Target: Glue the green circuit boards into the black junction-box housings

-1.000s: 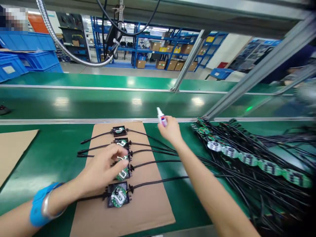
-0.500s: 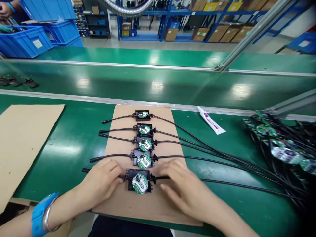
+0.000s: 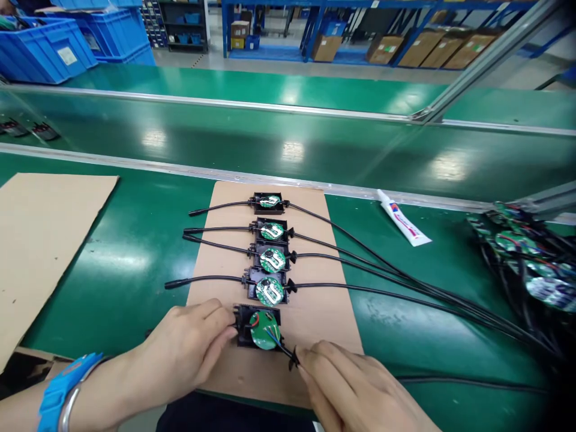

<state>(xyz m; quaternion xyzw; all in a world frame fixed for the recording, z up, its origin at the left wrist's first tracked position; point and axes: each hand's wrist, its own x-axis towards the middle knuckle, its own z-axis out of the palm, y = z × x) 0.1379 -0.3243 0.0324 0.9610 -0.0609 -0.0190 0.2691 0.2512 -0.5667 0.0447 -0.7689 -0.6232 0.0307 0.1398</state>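
Observation:
In the head view, the nearest black plastic housing (image 3: pixel 243 316) lies on a cardboard sheet (image 3: pixel 315 324). A round green circuit board (image 3: pixel 264 331) rests over it, with red and blue wires showing on its upper face. My left hand (image 3: pixel 191 342) is closed, thumb and fingers pinching the short black cable at the housing's left end. My right hand (image 3: pixel 355 381) grips the long black cable (image 3: pixel 468 381) just behind its black grommet (image 3: pixel 293 358), which sits outside the housing. Beyond them, several similar housings stand in a column, their boards (image 3: pixel 270 291) showing white-patterned faces.
A white tube (image 3: pixel 405 221) lies at the back right. Tangled cables and boards (image 3: pixel 535 258) are piled at the right edge. Another cardboard sheet (image 3: pixel 49 240) lies at left. A metal rail (image 3: pixel 180 176) runs behind; blue bins (image 3: pixel 45 51) stand beyond it.
The nearest board has turned over, from its white-patterned face to its wired green face. My right hand has closed on the cable and drawn the grommet toward me, away from the housing.

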